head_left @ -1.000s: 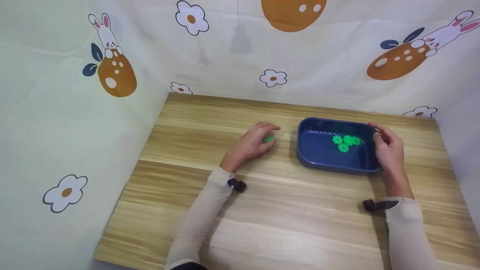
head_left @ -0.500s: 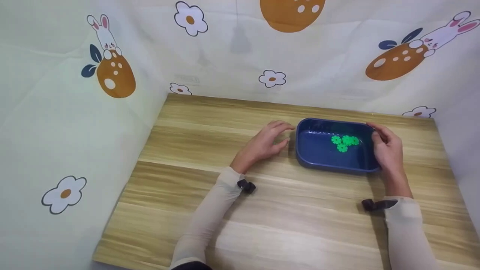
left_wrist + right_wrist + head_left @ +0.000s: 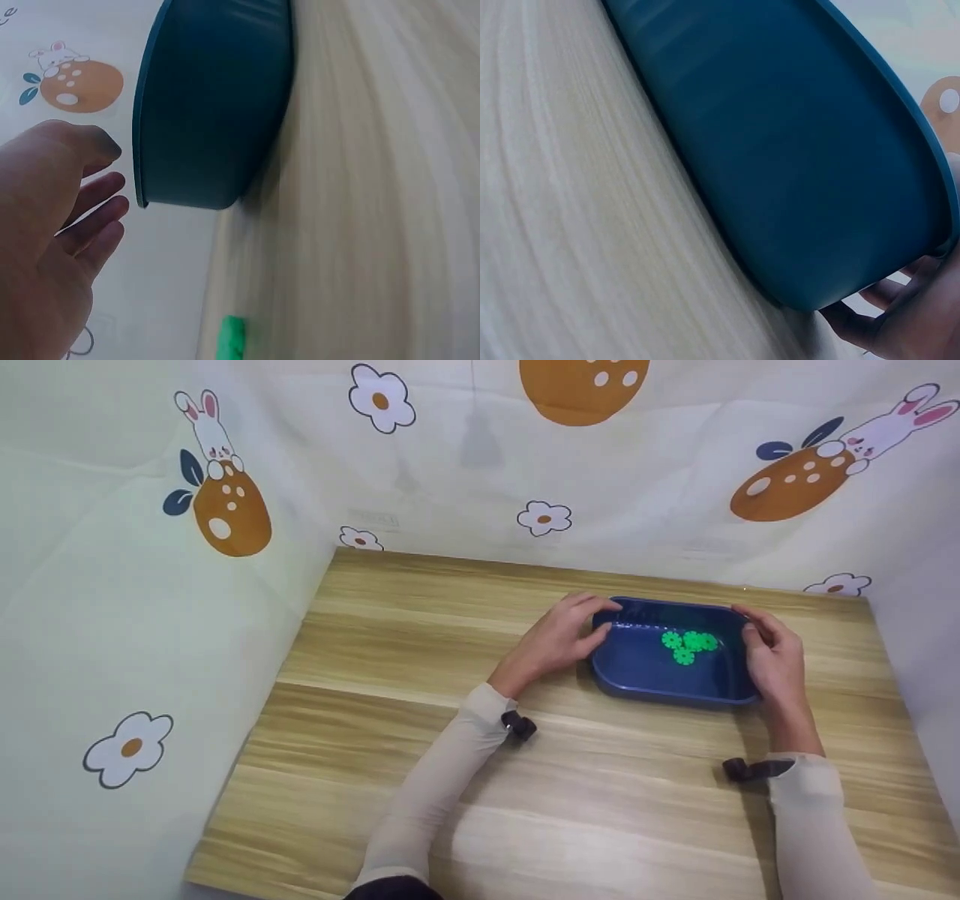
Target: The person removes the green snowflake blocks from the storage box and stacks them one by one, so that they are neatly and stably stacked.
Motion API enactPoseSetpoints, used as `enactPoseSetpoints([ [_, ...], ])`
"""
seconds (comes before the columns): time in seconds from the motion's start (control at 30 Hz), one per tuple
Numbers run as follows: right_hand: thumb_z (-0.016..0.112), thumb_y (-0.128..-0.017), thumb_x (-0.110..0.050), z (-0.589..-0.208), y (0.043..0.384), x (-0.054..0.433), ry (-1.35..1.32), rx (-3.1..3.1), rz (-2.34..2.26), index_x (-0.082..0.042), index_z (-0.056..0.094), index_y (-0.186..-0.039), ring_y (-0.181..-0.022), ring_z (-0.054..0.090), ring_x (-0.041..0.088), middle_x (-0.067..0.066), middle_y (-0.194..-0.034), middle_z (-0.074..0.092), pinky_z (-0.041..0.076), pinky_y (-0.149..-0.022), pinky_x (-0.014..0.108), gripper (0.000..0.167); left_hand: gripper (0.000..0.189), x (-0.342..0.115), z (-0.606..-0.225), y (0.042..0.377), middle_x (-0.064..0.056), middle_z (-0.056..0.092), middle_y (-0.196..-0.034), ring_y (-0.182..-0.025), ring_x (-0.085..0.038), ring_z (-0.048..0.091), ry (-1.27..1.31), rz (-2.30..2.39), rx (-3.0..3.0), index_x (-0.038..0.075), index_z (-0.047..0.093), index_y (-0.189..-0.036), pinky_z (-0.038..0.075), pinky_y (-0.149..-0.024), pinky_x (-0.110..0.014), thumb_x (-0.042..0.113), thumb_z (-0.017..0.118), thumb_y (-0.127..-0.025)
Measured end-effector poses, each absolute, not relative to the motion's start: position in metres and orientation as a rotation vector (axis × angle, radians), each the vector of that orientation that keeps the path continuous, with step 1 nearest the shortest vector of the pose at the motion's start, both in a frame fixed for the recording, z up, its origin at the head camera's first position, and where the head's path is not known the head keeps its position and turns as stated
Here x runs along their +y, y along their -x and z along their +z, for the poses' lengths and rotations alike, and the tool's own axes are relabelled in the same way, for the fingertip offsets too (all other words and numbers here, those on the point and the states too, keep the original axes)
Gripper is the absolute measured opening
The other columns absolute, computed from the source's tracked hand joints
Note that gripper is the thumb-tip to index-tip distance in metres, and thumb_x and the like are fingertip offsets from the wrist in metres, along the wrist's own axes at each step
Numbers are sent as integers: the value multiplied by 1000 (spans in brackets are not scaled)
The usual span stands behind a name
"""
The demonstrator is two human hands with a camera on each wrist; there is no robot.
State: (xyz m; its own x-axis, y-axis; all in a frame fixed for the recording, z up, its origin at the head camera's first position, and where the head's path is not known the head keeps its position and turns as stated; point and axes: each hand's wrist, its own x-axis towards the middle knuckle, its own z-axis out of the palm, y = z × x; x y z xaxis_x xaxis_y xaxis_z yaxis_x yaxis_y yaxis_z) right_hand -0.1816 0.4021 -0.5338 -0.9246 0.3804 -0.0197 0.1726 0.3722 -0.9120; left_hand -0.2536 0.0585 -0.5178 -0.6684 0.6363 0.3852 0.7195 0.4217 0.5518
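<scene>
Head view alone shows discs (image 3: 688,645) in the tray (image 3: 637,660), right of centre; left wrist alone, a green piece (image 3: 231,337), bottom centre. Left hand (image 3: 555,637): fingers apart; right hand (image 3: 776,660) grips tray.

Wears beige slvs (image 3: 814,825) w/ blk wrist cams (image 3: 519,725).

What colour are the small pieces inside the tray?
Bright green; the pieces show best in the head view.

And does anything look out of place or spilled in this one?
Yes: in the left wrist view, a green bit sits on the table, outside the bin. It looks like a stray because similar green pieces lie inside. The head view doesn't show it.
</scene>
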Motion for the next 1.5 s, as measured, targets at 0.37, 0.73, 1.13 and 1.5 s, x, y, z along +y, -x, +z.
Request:
enactPoseSetpoints([
  [0.37,51,-111,-19,-535,182,403,498,-2431,1565,-20,69,-147,-108,52,6,-9,-133,70,39,-87,18,41,36,102,-503,255,-8,73,-142,-134,-17,67,1341,-1135,-2666,6,69,-141,49,-115,-19,22,61,-110],
  [0.73,52,-111,-20,-535,182,403,529,-2399,1604,-23,70,-146,-105,51,6,-8,-125,70,39,-84,18,40,39,139,-507,257,-6,71,-146,-140,-14,64,1405,-958,-2791,8,68,-145,46,-118,-19,22,64,-109],
  [1.13,52,-111,-21,-537,181,401,523,-2394,1586,-21,70,-146,-105,52,7,-12,-128,72,39,-82,18,40,45,169,-514,255,-3,70,-148,-138,-16,63,1513,-739,-2881,12,65,-149,47,-117,-21,24,69,-107],
  [1.5,54,-111,-21,-537,182,401,515,-2390,1556,-19,71,-145,-97,52,6,-14,-121,73,40,-78,18,38,43,179,-528,255,3,73,-140,-126,-12,65,1589,-634,-2903,15,68,-146,50,-110,-20,25,73,-104],
])
